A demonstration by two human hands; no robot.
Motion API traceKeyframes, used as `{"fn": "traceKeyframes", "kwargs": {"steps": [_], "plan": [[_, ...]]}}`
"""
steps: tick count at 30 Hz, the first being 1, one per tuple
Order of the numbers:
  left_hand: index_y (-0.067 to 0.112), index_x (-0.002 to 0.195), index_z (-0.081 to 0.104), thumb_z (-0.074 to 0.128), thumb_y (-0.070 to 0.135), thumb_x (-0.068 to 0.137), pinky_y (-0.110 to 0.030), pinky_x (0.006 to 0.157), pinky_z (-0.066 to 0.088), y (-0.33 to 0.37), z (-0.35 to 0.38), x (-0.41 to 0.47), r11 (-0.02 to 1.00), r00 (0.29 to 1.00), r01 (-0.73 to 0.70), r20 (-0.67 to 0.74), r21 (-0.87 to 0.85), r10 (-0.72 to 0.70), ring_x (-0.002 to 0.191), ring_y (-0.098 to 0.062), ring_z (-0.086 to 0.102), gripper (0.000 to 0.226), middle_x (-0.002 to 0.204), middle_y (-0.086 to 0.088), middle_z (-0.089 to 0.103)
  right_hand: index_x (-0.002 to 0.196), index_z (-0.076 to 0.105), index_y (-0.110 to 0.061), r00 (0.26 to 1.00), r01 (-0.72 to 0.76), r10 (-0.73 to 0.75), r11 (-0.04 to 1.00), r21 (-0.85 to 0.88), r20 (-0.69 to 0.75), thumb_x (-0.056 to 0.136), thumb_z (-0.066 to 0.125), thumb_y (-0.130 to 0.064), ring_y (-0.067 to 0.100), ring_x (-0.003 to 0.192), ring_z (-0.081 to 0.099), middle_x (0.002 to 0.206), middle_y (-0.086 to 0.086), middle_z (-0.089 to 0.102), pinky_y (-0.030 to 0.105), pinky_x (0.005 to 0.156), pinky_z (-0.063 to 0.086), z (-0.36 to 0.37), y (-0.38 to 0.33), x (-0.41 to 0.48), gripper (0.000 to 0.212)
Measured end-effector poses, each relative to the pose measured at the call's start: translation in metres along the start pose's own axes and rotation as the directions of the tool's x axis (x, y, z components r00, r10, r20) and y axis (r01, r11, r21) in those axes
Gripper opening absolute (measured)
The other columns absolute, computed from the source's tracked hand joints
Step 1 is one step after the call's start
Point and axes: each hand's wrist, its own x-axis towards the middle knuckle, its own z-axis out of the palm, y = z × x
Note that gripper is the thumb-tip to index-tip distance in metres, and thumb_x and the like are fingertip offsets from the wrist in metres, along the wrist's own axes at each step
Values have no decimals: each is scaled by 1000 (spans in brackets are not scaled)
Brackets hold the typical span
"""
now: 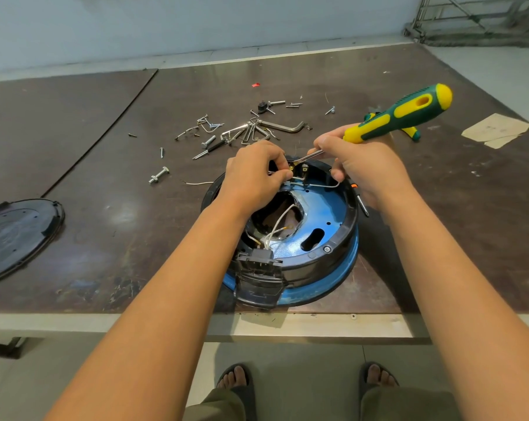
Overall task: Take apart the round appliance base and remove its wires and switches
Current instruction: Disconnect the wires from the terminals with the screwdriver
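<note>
Worktop: dark brown worn sheet tabletop, two panels with a seam running away on the left and a pale metal front edge. Behind it are a plain pale wall and a grey metal frame in the far right corner; the tiled floor is below.

The round blue-and-black appliance base sits near the front edge, open side up, with white wires loose inside and a black switch block on the near rim.

The left hand pinches a wire end at the far rim. The right hand grips the green-and-yellow screwdriver, tip just beside the left fingertips.

Loose screws and hex keys lie beyond the base. A round black plastic cover is far left and a paper scrap far right.
</note>
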Motion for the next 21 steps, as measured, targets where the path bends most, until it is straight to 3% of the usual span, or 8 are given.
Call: {"fn": "traceKeyframes", "kwargs": {"steps": [5,12,21], "plan": [[25,82,69,73,26,86,-53,101,43,0,0,1,1000,1000,1,5,-4,-1,111,-17,57,6,114,8,64,85,68,-19,999,-33,33,999,28,-22,93,70,-21,4,44,48,95,13,78,18,50,43,2,3,1,9],[25,82,68,72,27,87,-52,100,44,1,-1,0,1000,1000,-1,10,11,1,110,-17,56,7,115,8,63,94,68,-10,993,-107,114,980,167,-31,91,73,-16,3,38,41,103,20,76,15,44,38,-2,9,8,9],[25,83,67,71,27,88,-52,100,44,2,-1,0,1000,1000,-5,15,31,5,108,-17,57,7,112,8,64,109,68,-2,983,-170,180,965,199,-32,91,73,-18,3,38,40,95,10,79,15,44,40,-5,13,11,25]]}}
